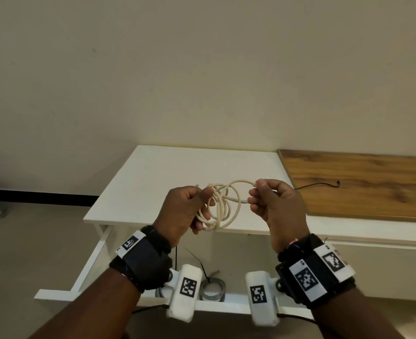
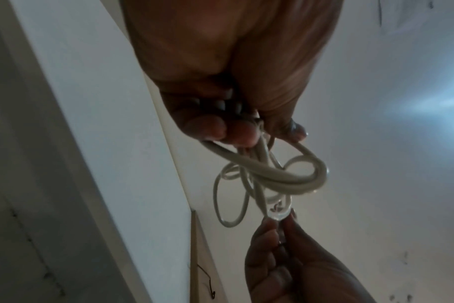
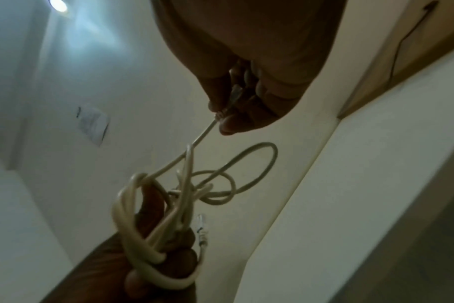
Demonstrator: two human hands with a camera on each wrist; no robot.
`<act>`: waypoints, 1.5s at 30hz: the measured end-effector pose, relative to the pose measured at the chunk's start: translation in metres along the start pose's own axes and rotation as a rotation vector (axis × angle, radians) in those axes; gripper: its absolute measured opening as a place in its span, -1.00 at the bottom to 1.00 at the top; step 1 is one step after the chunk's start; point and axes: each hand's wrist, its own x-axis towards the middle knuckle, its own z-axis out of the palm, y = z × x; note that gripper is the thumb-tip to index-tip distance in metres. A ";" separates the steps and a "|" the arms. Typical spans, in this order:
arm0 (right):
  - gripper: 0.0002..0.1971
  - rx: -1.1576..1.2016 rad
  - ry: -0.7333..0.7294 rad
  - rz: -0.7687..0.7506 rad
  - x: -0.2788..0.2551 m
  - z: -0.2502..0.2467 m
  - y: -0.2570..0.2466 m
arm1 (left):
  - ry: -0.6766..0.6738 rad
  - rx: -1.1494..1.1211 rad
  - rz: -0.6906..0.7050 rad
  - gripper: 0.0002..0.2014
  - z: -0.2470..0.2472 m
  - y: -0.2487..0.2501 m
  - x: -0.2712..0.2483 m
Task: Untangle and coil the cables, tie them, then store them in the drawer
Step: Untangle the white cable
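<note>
Both hands were raised above the white desk (image 1: 153, 172). Left hand (image 1: 182, 211): fingers (image 2: 208, 127) curled tight round several loops of the cream cable (image 1: 223, 206). Right hand (image 1: 275, 206): thumb and fingertips pinched the cable's plug end, other fingers loosely curled. Cable hung between them, partly tangled.

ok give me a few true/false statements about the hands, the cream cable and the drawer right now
1. The left hand grips a bundle of loops of the cream cable. True.
2. The right hand is empty. False: it pinches the cable's end by the connector.
3. The cream cable lies on the white table. False: it is held in the air above it.
4. A grey coiled cable already lies in the open drawer. True.
5. A thin black cable tie lies on the wooden top. True.
</note>
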 end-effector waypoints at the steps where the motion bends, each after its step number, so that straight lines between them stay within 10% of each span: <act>1: -0.90 -0.066 -0.012 -0.043 0.000 0.000 -0.001 | 0.005 -0.004 0.000 -0.46 0.001 0.000 -0.001; 9: -0.84 -0.481 -0.354 -0.258 -0.010 0.007 -0.011 | 0.143 0.131 0.013 -0.36 0.020 -0.001 -0.010; 18: -0.49 -0.954 -0.240 -0.291 -0.035 0.021 0.002 | 0.369 0.465 0.056 -0.38 0.013 -0.012 -0.003; 31: -0.74 -1.654 -0.190 -0.324 -0.047 0.031 -0.006 | 0.368 0.920 -0.005 -0.47 0.013 -0.011 0.001; 37: -0.76 -1.436 -0.200 -0.494 -0.041 0.025 -0.009 | 0.397 0.802 -0.218 -0.44 -0.002 -0.019 0.015; 41: -0.93 -0.761 -0.147 -0.502 -0.041 0.026 -0.002 | 0.472 0.154 -0.312 -0.50 -0.012 -0.017 0.020; 45: -0.90 -0.286 -0.055 -0.340 -0.035 0.021 -0.014 | 0.221 -0.243 -0.380 -0.63 -0.024 -0.009 0.020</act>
